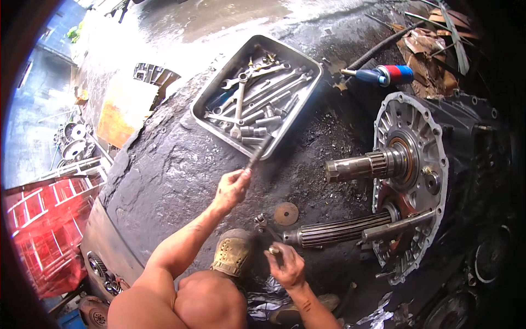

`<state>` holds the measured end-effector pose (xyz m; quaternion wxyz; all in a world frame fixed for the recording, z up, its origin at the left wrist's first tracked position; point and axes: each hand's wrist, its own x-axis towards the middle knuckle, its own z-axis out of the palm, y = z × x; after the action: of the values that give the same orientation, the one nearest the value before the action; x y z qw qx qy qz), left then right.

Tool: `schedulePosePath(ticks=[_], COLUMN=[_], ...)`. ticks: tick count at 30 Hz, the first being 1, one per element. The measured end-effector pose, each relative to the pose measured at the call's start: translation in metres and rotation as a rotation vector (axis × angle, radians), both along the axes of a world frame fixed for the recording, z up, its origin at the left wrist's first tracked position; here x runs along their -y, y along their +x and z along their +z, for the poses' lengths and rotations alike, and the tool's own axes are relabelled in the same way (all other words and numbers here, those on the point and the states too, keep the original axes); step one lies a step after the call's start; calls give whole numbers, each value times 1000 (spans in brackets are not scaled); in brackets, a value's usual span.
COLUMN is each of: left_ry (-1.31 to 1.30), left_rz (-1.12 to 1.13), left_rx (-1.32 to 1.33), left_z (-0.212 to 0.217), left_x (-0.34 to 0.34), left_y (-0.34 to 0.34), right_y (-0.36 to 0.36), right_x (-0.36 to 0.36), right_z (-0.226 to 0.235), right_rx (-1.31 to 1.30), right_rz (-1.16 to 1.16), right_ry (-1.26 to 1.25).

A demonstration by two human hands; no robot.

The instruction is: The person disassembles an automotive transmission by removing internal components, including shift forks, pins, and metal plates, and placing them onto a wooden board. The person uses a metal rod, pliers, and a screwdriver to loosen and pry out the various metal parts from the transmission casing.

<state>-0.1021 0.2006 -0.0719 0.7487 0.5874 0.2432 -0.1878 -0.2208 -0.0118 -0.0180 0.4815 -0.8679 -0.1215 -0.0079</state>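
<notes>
My left hand (232, 190) is closed around the lower end of a dark, slim metal bar (259, 153). Its far end overlaps the near corner of a metal tray (198, 116) filled with wrenches (239, 98), sockets and rods. Lower down, my right hand (289, 267) pinches a small, shiny metal piece (273, 250), whose kind I cannot make out. Just beyond that hand, a splined shaft (339, 229) juts from the face of a gearbox housing (441, 181). A thicker shaft (356, 167) sticks out above it.
A flat round washer (286, 214) lies on the dark, oily ground between my hands. My shoe (231, 256) is close by. A blue and red spray can (392, 75) rests beyond the housing. Red sheeting (46, 230) and gears (74, 140) are at the left.
</notes>
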Motion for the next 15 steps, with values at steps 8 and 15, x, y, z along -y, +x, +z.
schedulePosePath(ticks=[8, 15], left_ry=[159, 229], left_rz=[495, 432], left_rx=[157, 160], left_z=[28, 28], left_x=[-75, -81], left_y=[-3, -41], right_y=[179, 185], right_x=[-94, -96], right_z=[45, 72], right_rx=[-615, -355], right_rz=[-191, 105], right_ry=[795, 350])
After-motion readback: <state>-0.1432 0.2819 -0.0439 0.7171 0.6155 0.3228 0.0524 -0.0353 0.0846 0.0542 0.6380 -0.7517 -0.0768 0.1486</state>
